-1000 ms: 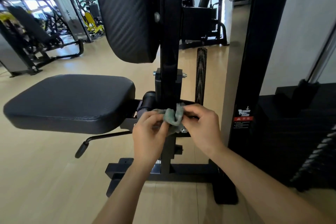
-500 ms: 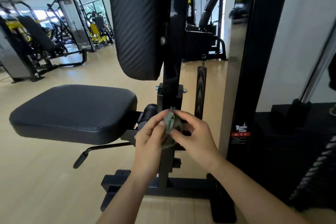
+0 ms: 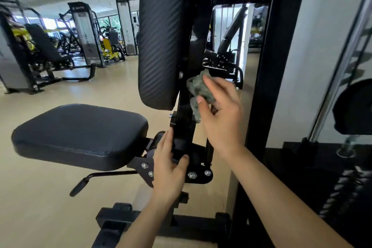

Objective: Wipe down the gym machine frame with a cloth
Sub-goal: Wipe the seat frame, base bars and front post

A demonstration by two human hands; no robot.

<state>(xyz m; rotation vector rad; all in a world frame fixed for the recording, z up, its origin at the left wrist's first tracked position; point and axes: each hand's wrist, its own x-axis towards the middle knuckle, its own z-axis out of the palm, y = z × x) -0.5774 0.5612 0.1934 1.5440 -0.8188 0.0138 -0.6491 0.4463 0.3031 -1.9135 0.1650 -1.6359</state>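
nearest to the camera, the two bare forearms reached forward toward the black machine. the left hand [image 3: 169, 169] was low on the upright post [image 3: 184, 131], its fingers and thumb closed around the post just above the bolted bracket plate [image 3: 198, 175], so this hand held the frame and carried no cloth. it looked like a bracing grip to me.

a little farther and higher, the right hand [image 3: 219, 110] pressed the crumpled green cloth [image 3: 198, 89] against the same post, beside the lower edge of the ribbed back pad [image 3: 161, 46]. the fingers were rather spread, with the cloth pinned between the fingertips and the metal; i could not tell if the palm also closed on it. the cloth touched the right face of the post, and a loose corner hung down toward the collar with the bolt.

to the left, the seat pad [image 3: 80, 135] stood out from the post, with the adjusting lever [image 3: 84, 182] under it. on the right stood the tall black column [image 3: 269, 86] of the weight stack housing.

to do this step well, i think the hand should keep flat pressure and go along the post in long strokes, up and down, and also turn the cloth around the edges and behind the pad, where dust can stay. the hanging corner could catch on the bolt or the spring, so it is better to gather it first.

far behind, other gym machines [image 3: 86, 32] stood on the pale wooden floor [image 3: 60, 94].
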